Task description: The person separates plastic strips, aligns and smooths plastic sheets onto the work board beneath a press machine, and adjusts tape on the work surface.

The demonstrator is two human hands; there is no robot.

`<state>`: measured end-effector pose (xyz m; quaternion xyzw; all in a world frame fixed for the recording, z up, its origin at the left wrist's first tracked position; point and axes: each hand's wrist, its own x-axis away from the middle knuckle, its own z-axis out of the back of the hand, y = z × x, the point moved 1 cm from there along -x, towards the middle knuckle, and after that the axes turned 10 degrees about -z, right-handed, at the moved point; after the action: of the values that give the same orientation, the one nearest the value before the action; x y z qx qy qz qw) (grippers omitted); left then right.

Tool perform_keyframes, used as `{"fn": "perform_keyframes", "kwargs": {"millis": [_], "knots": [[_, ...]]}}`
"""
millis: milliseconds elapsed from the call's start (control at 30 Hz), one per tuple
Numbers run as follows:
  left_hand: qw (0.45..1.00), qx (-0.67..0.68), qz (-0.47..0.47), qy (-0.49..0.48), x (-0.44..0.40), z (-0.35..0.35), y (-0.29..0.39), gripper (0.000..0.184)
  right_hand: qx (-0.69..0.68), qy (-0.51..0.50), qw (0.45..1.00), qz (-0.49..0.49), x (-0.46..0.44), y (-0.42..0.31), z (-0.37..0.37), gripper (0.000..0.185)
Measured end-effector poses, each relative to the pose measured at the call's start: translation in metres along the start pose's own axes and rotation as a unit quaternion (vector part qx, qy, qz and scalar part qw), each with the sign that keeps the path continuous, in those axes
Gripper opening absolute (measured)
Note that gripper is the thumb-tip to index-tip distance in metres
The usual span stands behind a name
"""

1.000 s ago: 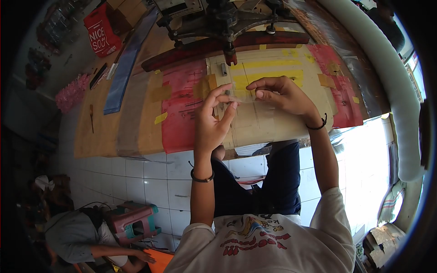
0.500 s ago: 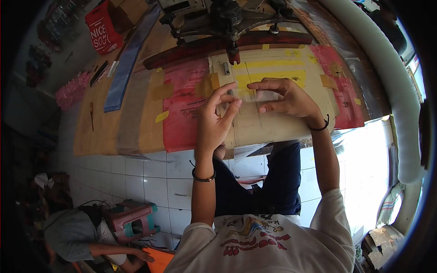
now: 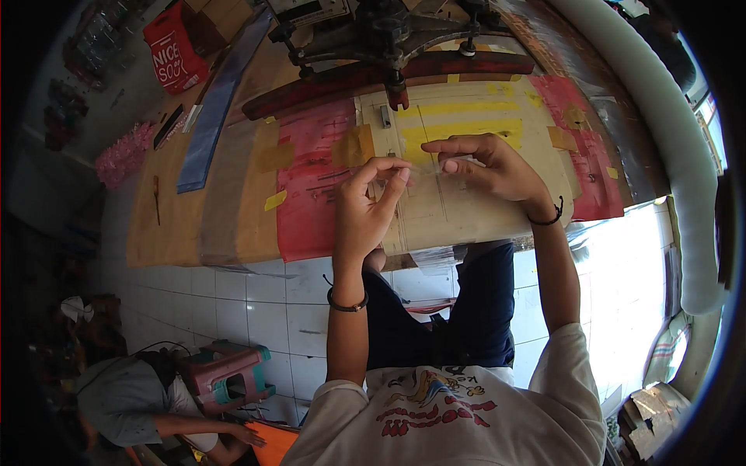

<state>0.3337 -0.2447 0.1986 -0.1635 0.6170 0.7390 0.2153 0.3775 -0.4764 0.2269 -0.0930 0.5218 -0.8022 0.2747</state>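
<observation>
Above the cream board (image 3: 458, 210) on the table, both hands pinch a small piece of clear plastic film (image 3: 426, 165), which is hard to see against the board. My left hand (image 3: 367, 208) grips its left side between thumb and forefinger. On the opposite side, my right hand (image 3: 501, 172) presses the film under its thumb, while the forefinger points left. Yellow strips (image 3: 466, 128) and thin dark lines mark the board beneath. A small metal piece (image 3: 385, 116) lies just beyond the left fingers. Behind it stands a dark machine with a clamp-like tip (image 3: 397, 97) and a curved red bar (image 3: 311, 87).
Red sheets (image 3: 311, 202) flank the board. To the left lie a long blue strip (image 3: 214, 132), a screwdriver (image 3: 156, 200) and a red bag (image 3: 172, 58). A thick white roll (image 3: 660, 101) runs along the right. Another person (image 3: 132, 396) works low at left near a stool (image 3: 225, 377).
My right thumb has risen toward the forefinger and closed on the film. My left forefinger has come down onto the thumb, and the film looks less spread out.
</observation>
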Motion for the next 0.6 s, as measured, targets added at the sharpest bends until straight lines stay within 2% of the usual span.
{"fn": "perform_keyframes", "kwargs": {"millis": [233, 300, 433, 500, 533, 600], "knots": [[1.0, 0.019, -0.009, 0.015, -0.002, -0.001, 0.003, 0.015, -0.079, -0.008, 0.995, -0.057, 0.0, -0.005, 0.001, 0.035], [1.0, 0.013, 0.023, 0.01, -0.004, 0.001, 0.006, 0.016, -0.117, 0.008, 0.992, -0.053, 0.0, -0.003, 0.0, 0.034], [0.999, 0.029, 0.041, 0.005, -0.004, 0.001, 0.004, 0.017, -0.107, 0.026, 0.993, -0.046, -0.001, -0.004, -0.001, 0.035], [0.997, 0.067, -0.012, 0.029, -0.005, -0.003, -0.003, 0.016, -0.079, 0.029, 0.996, -0.033, -0.003, 0.002, 0.0, 0.034], [0.995, 0.085, -0.039, 0.041, -0.005, -0.003, -0.004, 0.016, -0.079, 0.019, 0.996, -0.049, -0.003, 0.003, -0.001, 0.034], [0.995, 0.089, -0.016, 0.046, -0.002, -0.003, -0.002, 0.016, -0.077, -0.002, 0.994, -0.08, -0.003, 0.002, -0.002, 0.034]]}}
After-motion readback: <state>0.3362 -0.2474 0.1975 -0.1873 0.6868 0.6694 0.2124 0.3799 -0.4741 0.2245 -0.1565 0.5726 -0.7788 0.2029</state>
